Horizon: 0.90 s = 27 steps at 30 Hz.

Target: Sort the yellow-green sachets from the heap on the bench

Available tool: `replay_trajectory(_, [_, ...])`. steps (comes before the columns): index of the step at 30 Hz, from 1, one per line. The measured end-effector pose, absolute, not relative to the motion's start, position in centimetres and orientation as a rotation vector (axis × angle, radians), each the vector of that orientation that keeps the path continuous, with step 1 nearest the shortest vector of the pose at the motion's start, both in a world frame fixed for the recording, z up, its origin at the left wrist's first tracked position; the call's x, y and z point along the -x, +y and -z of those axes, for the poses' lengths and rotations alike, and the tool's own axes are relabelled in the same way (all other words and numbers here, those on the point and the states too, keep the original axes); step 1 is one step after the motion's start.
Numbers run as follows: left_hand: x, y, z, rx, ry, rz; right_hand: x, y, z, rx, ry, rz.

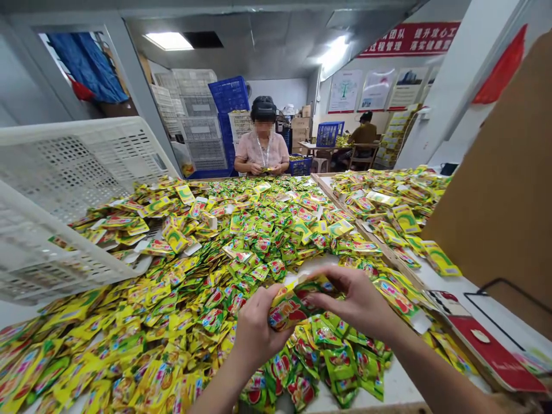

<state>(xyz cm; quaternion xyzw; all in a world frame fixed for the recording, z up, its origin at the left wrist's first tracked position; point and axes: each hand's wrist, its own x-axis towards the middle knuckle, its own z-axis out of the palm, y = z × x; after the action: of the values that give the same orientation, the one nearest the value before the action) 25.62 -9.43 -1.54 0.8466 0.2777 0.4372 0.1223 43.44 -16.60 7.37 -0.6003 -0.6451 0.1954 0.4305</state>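
My left hand (259,322) is closed round the left end of a small yellow carton (285,311) with a watermelon print, held tilted above the table. Beside its right end, the thumb and fingers of my right hand (351,296) pinch a small shiny packet (324,283), partly hidden by the fingers. Whether that packet is partly inside the carton I cannot tell. Below and in front of both hands lie loose green watermelon packets (340,362). To the left spreads a heap of yellow packets (150,339).
A white perforated crate (77,230) lies tipped at left, with yellow cartons spilling from it. A wooden divider strip (366,230) runs along the right, beside a red card (491,351) and a brown cardboard sheet (500,201). Across the table sits a co-worker (262,146) handling a packet.
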Motion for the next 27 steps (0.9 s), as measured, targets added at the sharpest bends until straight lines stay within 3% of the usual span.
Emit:
replay_trajectory(12, [-25.0, -9.9, 1.9, -2.358, 0.798, -1.392, -39.7, -15.5, -3.6, 1.445, -1.366, 0.215])
replay_trajectory(20, [-24.8, -9.8, 2.3, -2.349, 0.764, -1.288, -38.9, -15.8, -3.1, 1.608, -1.795, -0.351])
replay_trajectory(27, [-25.0, -9.8, 1.8, -1.762, 0.782, -1.047, -39.8, -14.6, -2.9, 1.439, -1.323, -0.752])
